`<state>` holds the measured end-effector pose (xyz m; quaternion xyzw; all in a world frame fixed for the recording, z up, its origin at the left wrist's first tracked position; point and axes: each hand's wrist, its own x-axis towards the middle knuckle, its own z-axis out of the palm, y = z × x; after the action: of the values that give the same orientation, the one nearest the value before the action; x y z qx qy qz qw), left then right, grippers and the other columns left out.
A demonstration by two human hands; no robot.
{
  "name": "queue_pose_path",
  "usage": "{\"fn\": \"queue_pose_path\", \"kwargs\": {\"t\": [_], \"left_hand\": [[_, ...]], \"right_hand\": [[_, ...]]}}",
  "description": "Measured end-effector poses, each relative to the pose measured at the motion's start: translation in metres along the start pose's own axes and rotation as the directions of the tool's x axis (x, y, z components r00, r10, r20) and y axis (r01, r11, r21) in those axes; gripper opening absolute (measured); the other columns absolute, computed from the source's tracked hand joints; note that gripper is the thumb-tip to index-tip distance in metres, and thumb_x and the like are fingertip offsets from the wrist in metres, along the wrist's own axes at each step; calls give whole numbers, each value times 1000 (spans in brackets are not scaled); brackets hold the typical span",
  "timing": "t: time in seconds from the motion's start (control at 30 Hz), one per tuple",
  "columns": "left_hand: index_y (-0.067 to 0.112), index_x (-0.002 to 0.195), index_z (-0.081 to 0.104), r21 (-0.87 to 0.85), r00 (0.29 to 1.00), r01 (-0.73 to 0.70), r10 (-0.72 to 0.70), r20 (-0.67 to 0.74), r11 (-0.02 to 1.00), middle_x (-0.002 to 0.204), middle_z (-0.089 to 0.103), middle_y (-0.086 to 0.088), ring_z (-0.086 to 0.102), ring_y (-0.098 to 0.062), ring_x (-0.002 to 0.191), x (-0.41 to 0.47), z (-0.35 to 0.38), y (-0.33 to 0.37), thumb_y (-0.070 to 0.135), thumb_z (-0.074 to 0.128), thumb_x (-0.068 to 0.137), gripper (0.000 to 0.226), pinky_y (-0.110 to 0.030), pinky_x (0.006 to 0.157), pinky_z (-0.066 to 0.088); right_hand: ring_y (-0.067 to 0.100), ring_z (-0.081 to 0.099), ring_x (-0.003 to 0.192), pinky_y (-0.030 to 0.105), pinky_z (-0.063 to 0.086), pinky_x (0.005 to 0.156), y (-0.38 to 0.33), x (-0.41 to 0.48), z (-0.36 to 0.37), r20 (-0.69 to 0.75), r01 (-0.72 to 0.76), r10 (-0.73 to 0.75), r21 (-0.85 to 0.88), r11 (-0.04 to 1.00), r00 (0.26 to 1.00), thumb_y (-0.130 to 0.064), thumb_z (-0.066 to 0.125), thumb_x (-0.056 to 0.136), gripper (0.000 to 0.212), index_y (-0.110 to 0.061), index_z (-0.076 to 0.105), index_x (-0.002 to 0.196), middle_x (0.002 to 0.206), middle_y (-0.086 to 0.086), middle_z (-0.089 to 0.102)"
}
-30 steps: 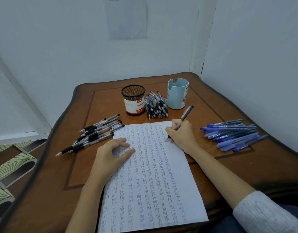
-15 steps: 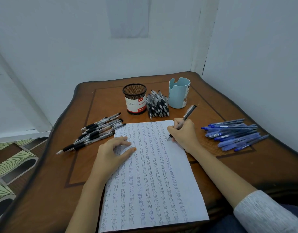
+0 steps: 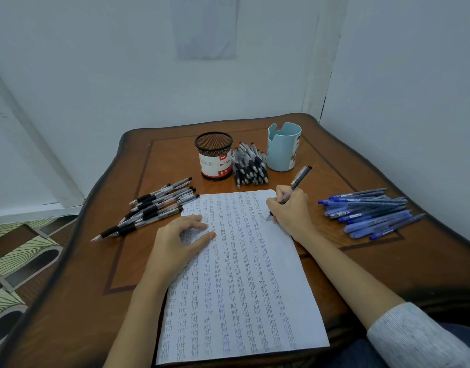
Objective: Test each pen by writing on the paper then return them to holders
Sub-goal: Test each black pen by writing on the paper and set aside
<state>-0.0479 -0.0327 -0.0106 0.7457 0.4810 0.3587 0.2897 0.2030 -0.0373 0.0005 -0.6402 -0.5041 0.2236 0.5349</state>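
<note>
"Ball Pen" on mesh holder; rows of "test" on paper

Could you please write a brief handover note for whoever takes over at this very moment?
Right hand grips a black pen, tip on the paper near its top right edge.
Left hand rests on the paper, steadying it.
Black pens lie piled at left, a second pile between the mesh holder and blue holder; blue pens at right.
Done: test marks fill the sheet in columns.
Left: finish this pen, return all pens; none shows in either holder.
</note>
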Motion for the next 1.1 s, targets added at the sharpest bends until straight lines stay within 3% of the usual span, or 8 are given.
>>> {"fn": "queue_pose_path", "kwargs": {"t": [0.1, 0.17, 0.27, 0.43, 0.67, 0.83, 0.93, 1.1], "left_hand": [[30, 93, 73, 0, 1000, -13, 13, 1, 1000, 118, 66, 10, 56, -3, 115, 1, -2, 0, 41, 77, 71, 24, -19, 96, 43], [32, 91, 73, 1, 1000, -18, 18, 0, 1000, 116, 67, 10, 57, -3, 115, 1, -3, 1, 43, 76, 70, 25, -24, 98, 44], [31, 90, 73, -8, 1000, -18, 18, -4, 1000, 115, 67, 10, 57, 0, 112, 1, -3, 2, 44, 76, 68, 26, -14, 93, 42], [29, 91, 74, 4, 1000, -6, 6, -1, 1000, 116, 67, 7, 58, -1, 111, 1, -3, 3, 39, 78, 70, 23, -8, 90, 40], [25, 93, 75, 19, 1000, -8, 8, -11, 1000, 116, 67, 8, 58, 0, 110, -1, -3, 3, 35, 80, 72, 24, -2, 86, 39], [27, 92, 75, 26, 1000, -3, 3, -14, 1000, 115, 67, 10, 58, 0, 111, 0, -2, 3, 35, 80, 72, 22, -4, 87, 38], [27, 91, 74, 29, 1000, -2, 2, -19, 1000, 115, 67, 11, 57, 1, 111, 0, -2, 3, 34, 80, 72, 22, 0, 85, 38], [26, 92, 74, 24, 1000, -4, 5, -21, 1000, 115, 67, 10, 57, 1, 111, 0, -1, 4, 33, 80, 72, 22, -2, 85, 39]], "right_hand": [[9, 52, 38, 17, 36, 35, -2, 2, -3, -20, -75, 76, 67, 995, 997, 3, 59, 85, 33, -8, 41, 59, 52, 6, 43], [7, 47, 36, 19, 33, 34, -3, 3, -6, -10, -161, 168, 219, 962, 986, -4, 58, 89, 34, -9, 43, 60, 48, 4, 47], [5, 43, 38, 17, 33, 37, -6, 2, -7, 29, -212, 216, 349, 913, 976, -19, 53, 97, 34, -11, 50, 63, 50, 0, 53], [4, 42, 41, 15, 35, 44, -3, 1, -6, 9, -130, 134, 310, 942, 991, -40, 36, 102, 27, -18, 51, 100, 49, -5, 47], [6, 49, 42, 18, 41, 45, -5, -3, -4, 83, -18, 5, 155, 988, 997, -32, 51, 98, 31, -24, 39, 125, 53, 2, 56], [7, 46, 41, 19, 41, 46, -5, -3, -4, 62, 3, -15, 189, 982, 998, -35, 43, 101, 32, -14, 48, 126, 50, 0, 50], [8, 45, 40, 16, 40, 46, -5, -3, -5, 92, -10, -5, 159, 987, 996, -30, 47, 100, 27, -19, 48, 125, 53, 5, 53], [17, 42, 41, 24, 38, 40, -5, -5, -4, 109, -1, -10, 105, 995, 994, -19, 56, 96, 28, -23, 49, 123, 56, 13, 54]]}}
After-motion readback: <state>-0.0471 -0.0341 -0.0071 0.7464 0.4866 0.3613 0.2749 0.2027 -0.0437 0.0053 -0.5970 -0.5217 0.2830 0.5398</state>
